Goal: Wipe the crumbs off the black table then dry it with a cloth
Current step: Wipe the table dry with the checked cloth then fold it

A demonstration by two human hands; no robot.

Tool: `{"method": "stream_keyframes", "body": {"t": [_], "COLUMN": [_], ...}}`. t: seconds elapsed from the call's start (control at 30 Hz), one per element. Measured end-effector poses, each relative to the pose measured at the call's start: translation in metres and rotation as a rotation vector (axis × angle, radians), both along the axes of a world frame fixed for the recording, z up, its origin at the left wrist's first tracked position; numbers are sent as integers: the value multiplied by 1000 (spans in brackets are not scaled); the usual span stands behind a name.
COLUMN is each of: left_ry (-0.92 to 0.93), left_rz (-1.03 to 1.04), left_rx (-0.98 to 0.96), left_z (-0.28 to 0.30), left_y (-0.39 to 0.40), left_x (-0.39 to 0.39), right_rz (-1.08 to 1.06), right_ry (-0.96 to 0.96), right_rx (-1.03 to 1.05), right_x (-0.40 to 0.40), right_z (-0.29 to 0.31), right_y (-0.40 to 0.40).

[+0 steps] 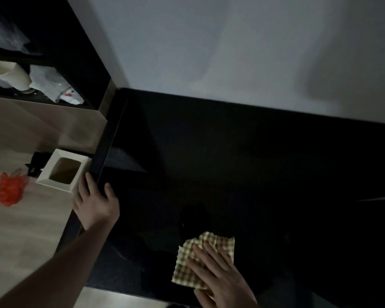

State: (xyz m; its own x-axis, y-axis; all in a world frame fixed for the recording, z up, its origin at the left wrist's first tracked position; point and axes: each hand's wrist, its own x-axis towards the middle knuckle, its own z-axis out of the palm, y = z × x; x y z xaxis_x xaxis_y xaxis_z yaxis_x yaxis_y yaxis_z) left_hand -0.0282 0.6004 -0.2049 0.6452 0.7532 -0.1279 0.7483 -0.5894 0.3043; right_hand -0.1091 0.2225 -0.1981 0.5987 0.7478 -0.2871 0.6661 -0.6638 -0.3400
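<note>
Black tabletop point(242, 163) runs back to a pale wall, most of its surface bare toward the far and right sides. Near its front edge lies a checked yellow cloth point(211, 247), pressed flat under the right hand point(218, 276), whose fingers are straight and slightly spread. At the table's left edge the left hand point(96, 203) grips the rim, thumb on top, fingers curled over the side. Just beside it on the wood floor stands a white square bin point(63, 171), its contents too dark to tell, with an orange plastic bag point(9, 191) farther left.

Crumbs on the black table point(231, 163) lost in darkness.
</note>
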Motion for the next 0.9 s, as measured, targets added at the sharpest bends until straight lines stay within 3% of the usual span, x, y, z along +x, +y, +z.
{"method": "stream_keyframes", "body": {"t": [0.2, 0.4, 0.6, 0.9], "left_ry": [-31, -40, -52, -74], "left_rz": [47, 60, 52, 46], "left_rx": [13, 16, 42, 87], "left_z": [-1, -3, -5, -10], "left_y": [-2, 0, 0, 1], "left_x": [2, 4, 5, 5], "right_rz": [-109, -274, -597, -824], "right_ry": [28, -98, -99, -134], "right_rx": [44, -77, -79, -15], "right_x": [66, 216, 347, 377], "right_z": [5, -15, -11, -10], "right_y": [17, 43, 28, 18]}}
